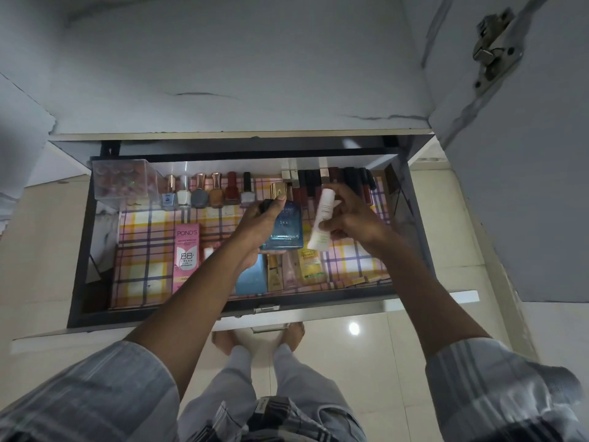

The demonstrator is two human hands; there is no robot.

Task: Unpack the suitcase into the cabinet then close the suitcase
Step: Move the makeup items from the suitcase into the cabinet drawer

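the drawer (414, 218) of the cabinet is pulled out and lined with a checked sheet (146, 260). along its far wall stand nail polish bottles (207, 194) beside a clear box (121, 183), with dark lipsticks (347, 175) further right. nearer lie a pink box (187, 253), a light blue box (251, 275) and a yellow sachet (310, 263). the suitcase is not in view, so how much remains to unpack cannot be judged.

the main risk is crowding. both items are held above things already lying in the drawer, and setting either down carelessly could knock the upright polish bottles or lipsticks over in a row. the blue bottle looks like glass; a drop onto the packed items might crack it. the tube is held lightly and could slip.

the left hand (258, 224) is clamped on the blue bottle (287, 228), thumb over its top and fingers curled under its base. the right hand (350, 218) pinches a white tube (322, 218) between thumb and fingertips, tilted, just beside the bottle. the two hands are close but apart.
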